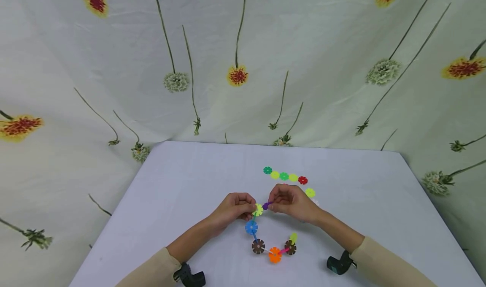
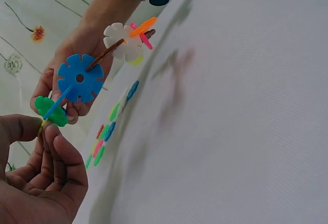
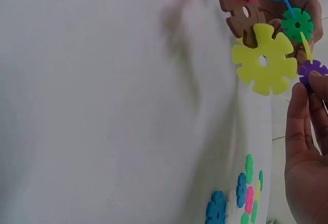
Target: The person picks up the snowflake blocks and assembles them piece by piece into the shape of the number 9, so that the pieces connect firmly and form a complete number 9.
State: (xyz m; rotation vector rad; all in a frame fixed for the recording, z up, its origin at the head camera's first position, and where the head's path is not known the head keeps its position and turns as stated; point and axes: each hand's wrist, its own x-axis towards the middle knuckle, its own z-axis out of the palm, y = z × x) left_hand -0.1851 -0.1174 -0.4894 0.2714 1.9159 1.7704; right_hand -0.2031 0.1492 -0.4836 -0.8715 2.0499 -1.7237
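Note:
A curved chain of slotted flower-shaped plastic discs hangs between the two hands. My left hand (image 1: 236, 209) pinches a yellow disc (image 1: 258, 210) at one end of it. In my right hand (image 1: 292, 200), thumb and fingers pinch a purple disc (image 3: 310, 72), whose edge meets the yellow one; how deep their slots interlock cannot be seen. Beyond the yellow come a green disc (image 3: 297, 25), a blue disc (image 2: 80, 78), a brown disc (image 1: 258, 246), a white disc (image 2: 120, 42), an orange disc (image 1: 275, 255), a pink disc (image 1: 284, 250), another brown disc (image 1: 290, 247) and a yellow-green disc (image 3: 264, 60) at the free end.
Loose discs lie on the white table (image 1: 182, 173) beyond the hands, with a green disc (image 1: 267, 170) and a red disc (image 1: 302, 180) in a row. A yellow disc (image 1: 310, 192) lies near the right hand, which partly hides others. Flower-printed cloth (image 1: 243, 109) hangs behind.

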